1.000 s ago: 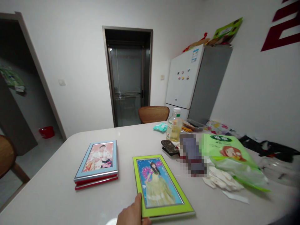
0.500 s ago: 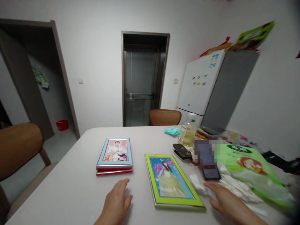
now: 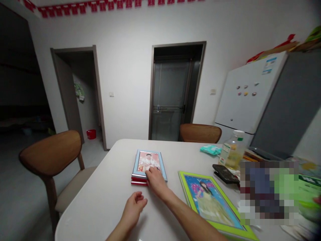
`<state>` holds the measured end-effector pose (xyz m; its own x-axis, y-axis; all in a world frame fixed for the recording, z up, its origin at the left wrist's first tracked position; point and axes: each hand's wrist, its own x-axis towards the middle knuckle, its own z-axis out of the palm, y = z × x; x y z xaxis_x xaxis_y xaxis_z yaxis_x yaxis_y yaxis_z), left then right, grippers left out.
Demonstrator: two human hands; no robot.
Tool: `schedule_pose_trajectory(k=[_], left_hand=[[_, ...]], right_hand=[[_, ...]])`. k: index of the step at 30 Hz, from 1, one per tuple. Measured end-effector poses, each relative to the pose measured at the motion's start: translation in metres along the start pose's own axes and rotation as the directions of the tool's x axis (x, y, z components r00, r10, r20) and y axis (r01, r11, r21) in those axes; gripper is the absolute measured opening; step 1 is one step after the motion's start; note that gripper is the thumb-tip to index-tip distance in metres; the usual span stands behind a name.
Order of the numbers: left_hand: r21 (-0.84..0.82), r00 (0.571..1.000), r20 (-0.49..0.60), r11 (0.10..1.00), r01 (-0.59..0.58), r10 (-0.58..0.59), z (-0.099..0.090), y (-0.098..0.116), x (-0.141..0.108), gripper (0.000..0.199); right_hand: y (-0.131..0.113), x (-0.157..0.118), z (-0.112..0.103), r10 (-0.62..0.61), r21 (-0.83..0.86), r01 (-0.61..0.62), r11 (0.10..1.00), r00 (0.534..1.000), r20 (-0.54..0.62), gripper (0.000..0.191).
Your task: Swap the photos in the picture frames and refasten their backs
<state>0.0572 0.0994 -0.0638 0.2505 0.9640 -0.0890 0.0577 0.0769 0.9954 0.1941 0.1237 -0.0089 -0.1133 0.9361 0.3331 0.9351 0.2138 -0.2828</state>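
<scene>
A light blue picture frame (image 3: 135, 167) lies on top of a red picture frame (image 3: 139, 181) on the white table. My right hand (image 3: 155, 180) reaches across to this stack, its fingers closed over the near edge of the blue frame. Part of that edge is hidden behind them. Closer to me, my left hand (image 3: 134, 206) hovers over the table with loosely curled fingers, thumb apart, holding nothing. Under my right forearm's side of the table lies a lime green picture frame (image 3: 215, 201) with a picture of a figure in a yellow dress.
On the right stand a bottle of yellowish liquid (image 3: 232, 152), a dark wallet-like object (image 3: 225, 174) and a teal packet (image 3: 210, 149). Blurred squares cover items beside them. Wooden chairs stand at the left (image 3: 54, 152) and the far side (image 3: 200, 133) of the white table (image 3: 95, 197).
My right hand has crossed from the right side to the stacked frames and closed on the blue one. My left hand's fingers have curled. The view has turned left.
</scene>
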Motion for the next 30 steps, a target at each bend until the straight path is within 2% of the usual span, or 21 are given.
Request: schedule_pose_trajectory(k=[2,4,6,8,9,11,13,14,15,17,18,19,20,22,24,27,30], left_hand=[[-0.08,0.998,-0.007,0.995,0.056,-0.057,-0.003,0.0,-0.003,0.052],[-0.202,0.998,0.003,0.978,0.057,-0.057,-0.005,0.002,-0.008,0.053],[-0.374,0.999,-0.023,0.926,-0.042,0.036,-0.005,0.007,-0.017,0.049],[-0.483,0.985,-0.115,0.86,-0.165,0.125,-0.002,0.016,-0.029,0.044],[-0.482,0.975,-0.168,0.851,-0.211,0.146,-0.001,0.021,-0.036,0.042],[-0.377,0.953,-0.244,0.888,-0.264,0.18,0.001,0.03,-0.051,0.038],[-0.19,0.916,-0.24,0.909,-0.37,0.323,-0.001,0.038,-0.065,0.035],[-0.071,0.873,-0.202,0.883,-0.465,0.444,-0.003,0.041,-0.072,0.034],[0.058,0.806,-0.133,0.816,-0.574,0.577,-0.005,0.042,-0.078,0.035],[0.294,0.612,0.079,0.569,-0.768,0.787,-0.011,0.042,-0.088,0.04],[0.379,0.512,0.189,0.419,-0.825,0.838,-0.014,0.04,-0.092,0.042],[0.443,0.43,0.287,0.279,-0.852,0.856,-0.016,0.036,-0.096,0.043],[0.494,0.371,0.363,0.161,-0.854,0.855,-0.017,0.032,-0.1,0.042],[0.577,0.309,0.452,-0.01,-0.817,0.837,-0.018,0.021,-0.108,0.036],[0.639,0.292,0.489,-0.11,-0.761,0.822,-0.015,0.008,-0.115,0.029],[0.663,0.314,0.55,-0.175,-0.728,0.774,-0.01,-0.01,-0.122,0.028],[0.633,0.378,0.622,-0.155,-0.759,0.685,-0.01,-0.019,-0.126,0.03]], right_hand=[[-0.009,-0.006,0.005,-0.018,-0.015,0.018,1.0,1.0,0.003,0.02],[-0.02,-0.023,0.007,-0.047,0.01,0.047,0.999,0.999,-0.023,0.022],[-0.033,-0.044,0.007,-0.077,0.104,0.083,0.991,0.995,-0.06,0.026],[-0.046,-0.064,0.004,-0.07,0.267,0.092,0.959,0.993,-0.092,0.027],[-0.051,-0.072,0.001,-0.035,0.362,0.069,0.929,0.994,-0.099,0.03],[-0.059,-0.084,-0.006,0.088,0.571,-0.021,0.821,0.992,-0.089,0.045],[-0.065,-0.092,-0.017,0.199,0.781,-0.096,0.618,0.979,-0.037,0.06],[-0.068,-0.096,-0.023,0.229,0.873,-0.111,0.475,0.973,-0.001,0.062],[-0.071,-0.099,-0.028,0.248,0.943,-0.115,0.312,0.968,0.036,0.058],[-0.076,-0.108,-0.037,0.285,0.993,-0.118,-0.006,0.952,0.115,0.048],[-0.078,-0.113,-0.04,0.313,0.984,-0.128,-0.126,0.936,0.162,0.047],[-0.079,-0.118,-0.041,0.344,0.966,-0.149,-0.211,0.914,0.216,0.047],[-0.079,-0.123,-0.04,0.368,0.948,-0.179,-0.262,0.89,0.27,0.048],[-0.077,-0.134,-0.035,0.402,0.922,-0.25,-0.294,0.843,0.357,0.047],[-0.073,-0.145,-0.028,0.412,0.907,-0.319,-0.274,0.813,0.411,0.044],[-0.067,-0.156,-0.018,0.408,0.904,-0.387,-0.182,0.807,0.427,0.041],[-0.061,-0.158,-0.012,0.406,0.909,-0.416,-0.003,0.83,0.381,0.042]])
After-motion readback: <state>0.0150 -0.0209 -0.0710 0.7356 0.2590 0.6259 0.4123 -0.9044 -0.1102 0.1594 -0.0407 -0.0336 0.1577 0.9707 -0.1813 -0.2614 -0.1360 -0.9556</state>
